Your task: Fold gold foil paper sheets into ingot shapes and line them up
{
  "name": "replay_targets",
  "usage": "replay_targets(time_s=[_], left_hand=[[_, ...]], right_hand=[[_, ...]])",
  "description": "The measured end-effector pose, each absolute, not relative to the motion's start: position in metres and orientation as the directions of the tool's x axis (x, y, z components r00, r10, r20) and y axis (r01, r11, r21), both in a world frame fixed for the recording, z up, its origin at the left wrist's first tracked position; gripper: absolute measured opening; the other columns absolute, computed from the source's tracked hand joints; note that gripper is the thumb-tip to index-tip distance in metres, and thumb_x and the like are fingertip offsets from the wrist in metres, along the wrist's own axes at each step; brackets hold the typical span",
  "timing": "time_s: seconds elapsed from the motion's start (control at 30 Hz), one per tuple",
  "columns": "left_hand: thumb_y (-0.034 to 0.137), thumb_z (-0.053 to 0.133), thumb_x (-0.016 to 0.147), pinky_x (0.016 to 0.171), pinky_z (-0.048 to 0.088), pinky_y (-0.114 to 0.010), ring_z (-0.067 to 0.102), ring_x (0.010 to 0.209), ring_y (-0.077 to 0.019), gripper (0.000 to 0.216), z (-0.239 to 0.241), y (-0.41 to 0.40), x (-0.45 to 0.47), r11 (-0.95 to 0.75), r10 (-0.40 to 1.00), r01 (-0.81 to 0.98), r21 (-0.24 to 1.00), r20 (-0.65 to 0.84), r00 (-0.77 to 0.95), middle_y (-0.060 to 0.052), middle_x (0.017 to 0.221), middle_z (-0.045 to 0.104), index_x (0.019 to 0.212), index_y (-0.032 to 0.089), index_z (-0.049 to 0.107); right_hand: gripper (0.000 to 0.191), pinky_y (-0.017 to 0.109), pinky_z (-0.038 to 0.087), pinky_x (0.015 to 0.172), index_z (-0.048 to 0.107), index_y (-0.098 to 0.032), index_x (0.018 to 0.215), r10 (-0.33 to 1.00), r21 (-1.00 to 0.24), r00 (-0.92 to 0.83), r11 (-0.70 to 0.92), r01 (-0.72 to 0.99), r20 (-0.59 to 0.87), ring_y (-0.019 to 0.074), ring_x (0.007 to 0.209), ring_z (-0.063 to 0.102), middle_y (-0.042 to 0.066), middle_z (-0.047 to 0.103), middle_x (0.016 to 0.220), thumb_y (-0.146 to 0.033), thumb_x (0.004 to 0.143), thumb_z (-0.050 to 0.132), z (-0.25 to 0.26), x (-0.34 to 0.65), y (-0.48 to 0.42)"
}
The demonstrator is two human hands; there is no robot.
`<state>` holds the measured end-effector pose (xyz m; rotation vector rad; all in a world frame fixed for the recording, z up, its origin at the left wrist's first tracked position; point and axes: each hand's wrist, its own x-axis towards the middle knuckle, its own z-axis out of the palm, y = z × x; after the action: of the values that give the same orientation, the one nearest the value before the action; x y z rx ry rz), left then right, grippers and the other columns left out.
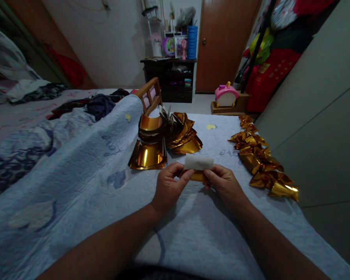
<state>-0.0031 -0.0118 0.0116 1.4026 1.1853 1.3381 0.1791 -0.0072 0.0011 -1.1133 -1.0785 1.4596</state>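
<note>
Between my two hands is a sheet of gold foil paper [198, 161], its pale back facing me and a gold strip folded up along the lower edge. My left hand [172, 184] pinches its left end, thumb on the fold. At the right end, my right hand [223, 181] grips it the same way, with some fingers hidden behind the paper. Just beyond my hands lie fanned stacks of curved gold foil sheets [150, 154]. Along the right side runs a row of folded gold paper pieces [252, 159].
A pale blue quilt [90, 217] with heart patterns covers the bed under my hands. Bunched clothes [100, 105] lie to the left. Beyond the bed are a dark cabinet [167, 85], a pink toy case [226, 95] and a wooden door [226, 46]. A pale panel [317, 116] borders the right.
</note>
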Motion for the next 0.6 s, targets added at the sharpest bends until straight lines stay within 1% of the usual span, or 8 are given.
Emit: replay_targets(time_s=[0.1, 0.2, 0.27, 0.43, 0.6], left_hand=[[0.029, 0.076, 0.083, 0.071, 0.045, -0.027, 0.057, 0.072, -0.0156, 0.013, 0.0114, -0.0109, -0.0026, -0.181, 0.983, 0.045, 0.983, 0.182, -0.026, -0.001, 0.073, 0.066, 0.077, 0.018, 0.072], [0.030, 0.077, 0.082, 0.075, 0.048, -0.027, 0.062, 0.076, -0.0162, 0.014, 0.0103, -0.0099, -0.0020, -0.151, 0.989, -0.041, 0.988, 0.151, -0.010, -0.002, 0.083, 0.071, 0.090, 0.019, 0.073], [0.030, 0.077, 0.083, 0.077, 0.049, -0.028, 0.064, 0.079, -0.0168, 0.017, 0.0094, -0.0094, -0.0020, -0.139, 0.990, -0.059, 0.989, 0.140, 0.003, -0.003, 0.087, 0.072, 0.095, 0.019, 0.073], [0.030, 0.075, 0.083, 0.076, 0.051, -0.028, 0.065, 0.080, -0.0170, 0.016, 0.0078, -0.0083, -0.0023, -0.139, 0.990, -0.027, 0.990, 0.140, 0.012, -0.003, 0.087, 0.072, 0.092, 0.018, 0.072], [0.030, 0.073, 0.084, 0.075, 0.050, -0.028, 0.065, 0.079, -0.0166, 0.015, 0.0088, -0.0074, -0.0014, -0.171, 0.985, -0.009, 0.985, 0.171, 0.012, -0.003, 0.085, 0.072, 0.092, 0.017, 0.072]], right_hand=[[0.034, 0.025, 0.045, 0.049, 0.075, -0.017, 0.083, 0.987, -0.976, -0.120, -0.131, -0.172, -0.111, 0.0119, 0.053, 0.054, 0.001, 0.064, 0.063, -0.049, 0.074, 0.081, 0.0018, 0.1794, -0.0076], [0.032, 0.024, 0.045, 0.049, 0.076, -0.017, 0.086, 0.985, -0.978, -0.122, -0.138, -0.159, -0.119, 0.0114, 0.054, 0.054, 0.002, 0.066, 0.068, -0.047, 0.076, 0.080, 0.0015, 0.1801, -0.0080], [0.032, 0.024, 0.046, 0.049, 0.077, -0.017, 0.089, 0.985, -0.978, -0.122, -0.142, -0.154, -0.124, 0.0111, 0.055, 0.054, 0.003, 0.067, 0.072, -0.047, 0.077, 0.079, 0.0015, 0.1802, -0.0083], [0.036, 0.022, 0.045, 0.048, 0.077, -0.016, 0.092, 0.983, -0.976, -0.132, -0.145, -0.161, -0.125, 0.0105, 0.055, 0.054, 0.003, 0.068, 0.074, -0.048, 0.076, 0.079, 0.0023, 0.1788, -0.0086], [0.038, 0.022, 0.046, 0.048, 0.076, -0.015, 0.094, 0.982, -0.973, -0.136, -0.155, -0.171, -0.132, 0.0106, 0.056, 0.056, 0.004, 0.070, 0.077, -0.048, 0.076, 0.079, 0.0039, 0.1780, -0.0094]])
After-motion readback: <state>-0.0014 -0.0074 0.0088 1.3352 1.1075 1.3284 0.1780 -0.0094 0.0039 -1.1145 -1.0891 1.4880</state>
